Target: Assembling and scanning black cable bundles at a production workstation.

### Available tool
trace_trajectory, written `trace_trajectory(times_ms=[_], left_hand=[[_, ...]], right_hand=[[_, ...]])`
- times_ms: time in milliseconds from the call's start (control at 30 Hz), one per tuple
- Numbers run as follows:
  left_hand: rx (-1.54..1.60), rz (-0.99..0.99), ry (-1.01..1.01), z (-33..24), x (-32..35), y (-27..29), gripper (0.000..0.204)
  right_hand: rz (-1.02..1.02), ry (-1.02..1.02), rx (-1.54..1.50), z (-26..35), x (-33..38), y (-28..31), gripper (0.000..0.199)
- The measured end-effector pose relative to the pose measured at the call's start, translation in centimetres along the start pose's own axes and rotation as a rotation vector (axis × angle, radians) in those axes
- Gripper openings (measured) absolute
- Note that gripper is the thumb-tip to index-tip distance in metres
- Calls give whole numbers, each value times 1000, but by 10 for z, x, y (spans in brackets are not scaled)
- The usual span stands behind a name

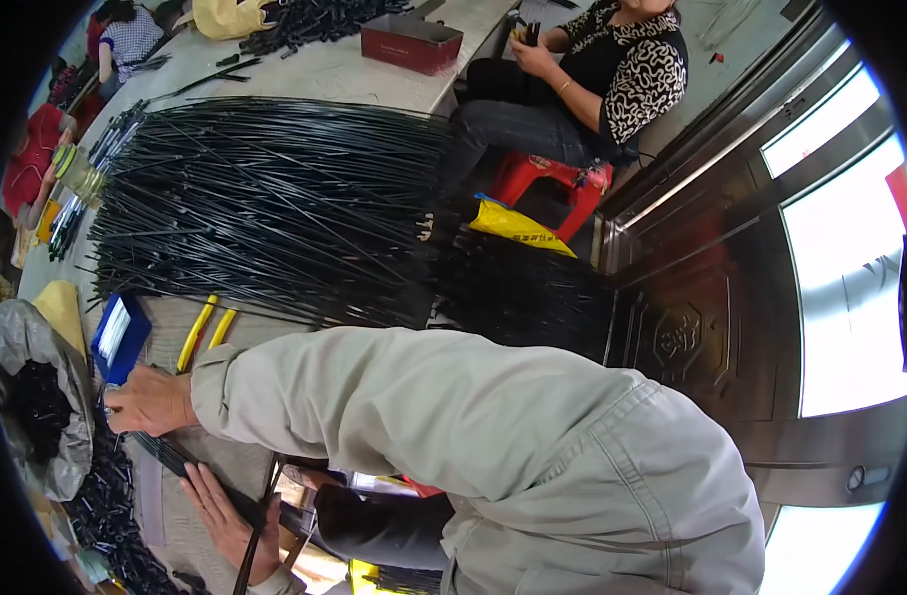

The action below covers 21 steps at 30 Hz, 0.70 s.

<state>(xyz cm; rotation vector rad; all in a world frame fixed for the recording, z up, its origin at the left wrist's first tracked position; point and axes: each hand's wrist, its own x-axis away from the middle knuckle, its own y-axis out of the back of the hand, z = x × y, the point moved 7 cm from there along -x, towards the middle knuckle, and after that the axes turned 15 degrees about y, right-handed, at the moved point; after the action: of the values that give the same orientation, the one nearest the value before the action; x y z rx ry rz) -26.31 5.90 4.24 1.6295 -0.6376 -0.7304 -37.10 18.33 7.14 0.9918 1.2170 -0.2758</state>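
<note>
My right hand [148,402] is closed at the table's left side, its fingertips by the ends of a bundle of thin black rods [164,453]; what it pinches is too small to make out. Lower down, my left hand [221,518] lies with fingers stretched out across that bundle. A dark, thin strip [258,540] passes beside its thumb. Just above my right hand stands a blue box [138,319] with white strips in it. Yellow-handled pliers [195,335] lie to the right of the box, partly hidden by my sleeve.
A broad pile of long black rods [265,188] covers the table beyond my arm. At left sit a grey plastic bag [27,332] of black pieces and loose short black tubes [105,511]. A red box [411,50] stands far back; a seated person [572,89] works near the door.
</note>
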Motion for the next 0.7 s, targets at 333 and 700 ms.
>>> trace_trajectory(times_ms=[333, 700], left_hand=[[38, 40, -2, -3, 2, -6, 95], [-9, -12, 11, -6, 3, -4, 89]], right_hand=[[-125, -4, 21, 7, 9, 9, 6], [-128, -14, 40, 5, 10, 8, 6]])
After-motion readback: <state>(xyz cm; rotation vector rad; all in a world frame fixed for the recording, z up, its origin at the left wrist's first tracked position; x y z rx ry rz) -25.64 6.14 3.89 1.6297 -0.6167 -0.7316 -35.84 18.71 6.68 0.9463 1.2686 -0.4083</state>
